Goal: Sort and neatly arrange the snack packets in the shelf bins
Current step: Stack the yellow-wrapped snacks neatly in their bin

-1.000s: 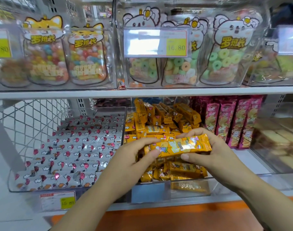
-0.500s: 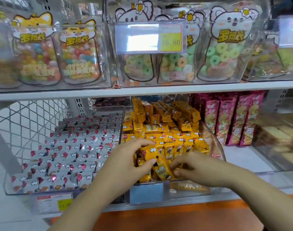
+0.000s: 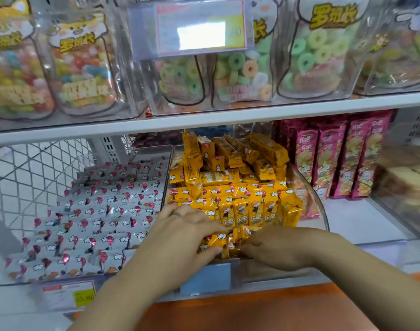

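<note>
Both hands are down at the near edge of the middle bin (image 3: 322, 211), working one yellow packet (image 3: 217, 242) into the front row. The left hand (image 3: 185, 235) lies over it with fingers curled across the top and the thumb tucked beneath. The right hand (image 3: 276, 249) pinches its other end with bent fingertips.

To my eye the packet should go in upright, face forward, flush with the standing yellow packets (image 3: 249, 213) just behind it, and be pressed down gently so the foil doesn't crumple. The far heap in the same bin lies jumbled and looks like the next thing to straighten.

The yellow wrappers carry "乐吧" in white, and so do the pink packets (image 3: 335, 161) standing to the right. The left bin holds white packets (image 3: 96, 211) with red balloons. On the shelf above, the ring-sweet bags (image 3: 319, 60) read "罗班长". The price tag (image 3: 84, 297) at near left is too blurred to trust.
</note>
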{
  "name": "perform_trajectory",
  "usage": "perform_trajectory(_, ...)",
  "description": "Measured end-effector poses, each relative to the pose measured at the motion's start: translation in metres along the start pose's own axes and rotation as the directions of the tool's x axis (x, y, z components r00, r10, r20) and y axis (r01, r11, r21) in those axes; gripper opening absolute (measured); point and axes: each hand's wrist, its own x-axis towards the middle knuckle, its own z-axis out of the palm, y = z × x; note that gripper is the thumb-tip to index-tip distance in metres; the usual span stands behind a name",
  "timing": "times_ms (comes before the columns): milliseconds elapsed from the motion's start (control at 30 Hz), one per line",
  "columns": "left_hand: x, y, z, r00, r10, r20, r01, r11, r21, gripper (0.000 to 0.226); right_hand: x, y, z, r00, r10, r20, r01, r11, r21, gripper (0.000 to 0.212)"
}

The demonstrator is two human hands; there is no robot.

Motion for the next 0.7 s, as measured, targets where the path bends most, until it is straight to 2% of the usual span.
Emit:
perform_trajectory(133, -0.001, -0.009, 0.007, 0.998, 0.024, -0.054, -0.023, 1.0, 0.018, 0.034, 0.0, -0.001, 0.001, 0.999, -0.04, 0.005, 0.04, 0.988, -0.148, 0.033)
perform_trajectory(200, -0.002, -0.012, 0.011, 0.996, 0.044, -0.08, -0.043, 0.999, 0.008, 0.036, 0.001, -0.003, 0.001, 0.999, -0.039, 0.012, 0.041, 0.987, -0.157, 0.031)
perform_trajectory(300, -0.004, -0.011, 0.011, 0.989, 0.059, -0.134, -0.061, 0.998, -0.006, 0.04, 0.001, -0.003, 0.002, 1.0, -0.006, -0.004, 0.006, 0.999, -0.038, 0.032)
perform_trajectory(367, -0.005, -0.011, 0.012, 0.985, 0.051, -0.162, -0.053, 0.999, -0.007, 0.043, -0.002, -0.001, 0.002, 0.999, -0.035, -0.025, 0.034, 0.999, -0.032, 0.038)
perform_trajectory(467, -0.006, -0.011, 0.011, 0.978, 0.049, -0.2, -0.051, 0.999, -0.004, 0.041, -0.014, 0.004, -0.002, 0.989, -0.01, -0.15, 0.035, 0.986, 0.163, 0.046)
perform_trajectory(567, -0.004, -0.009, 0.011, 0.974, 0.043, -0.223, -0.049, 0.999, -0.02, 0.038, -0.029, 0.017, -0.008, 0.964, -0.025, -0.264, 0.083, 0.974, 0.21, 0.028)
perform_trajectory(700, -0.002, -0.006, 0.015, 0.973, 0.072, -0.22, -0.071, 0.997, 0.013, 0.039, -0.044, 0.027, -0.013, 0.899, -0.026, -0.437, 0.2, 0.912, 0.357, 0.016)
